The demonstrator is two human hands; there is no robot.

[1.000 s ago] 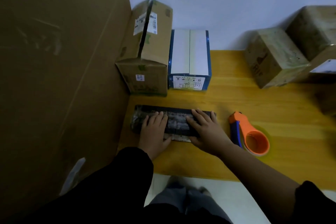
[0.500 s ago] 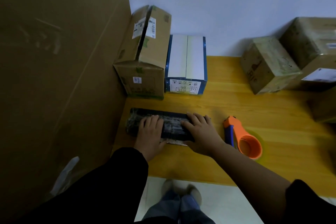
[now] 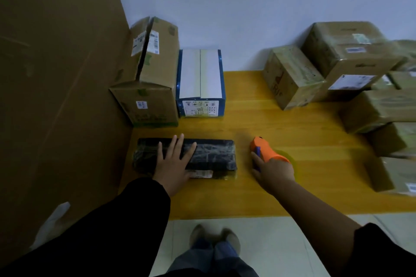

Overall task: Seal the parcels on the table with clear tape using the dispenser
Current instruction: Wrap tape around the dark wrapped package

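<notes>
We look down on a yellow wooden table [image 3: 304, 132] set against a pale wall. We count one long black parcel [image 3: 211, 155] wrapped in clear film, lying flat at the lower centre of the frame, near the table's front edge. It carries one small white label [image 3: 201, 174] on its near side.

We count two hands. The left hand [image 3: 174, 165] lies flat on the left half of the parcel, its fingers [image 3: 177, 145] straight and spread wide across the top, pointing toward the wall. The parcel's right half sticks out bare beyond them.

We count one orange tape dispenser [image 3: 264, 149], just right of the parcel and not touching it. The right hand [image 3: 273, 171] grips it from the near side, fingers curled over its round end; the orange nose pokes out above the knuckles.

Behind the parcel stand two boxes side by side: one tall brown carton [image 3: 148, 87] with its top flaps ajar, and one blue and white box [image 3: 200, 78]. On the right of the frame we count at least five brown cartons [image 3: 290, 78] piled together, blurred at the edge. One large cardboard sheet [image 3: 56, 85] fills the left side.
</notes>
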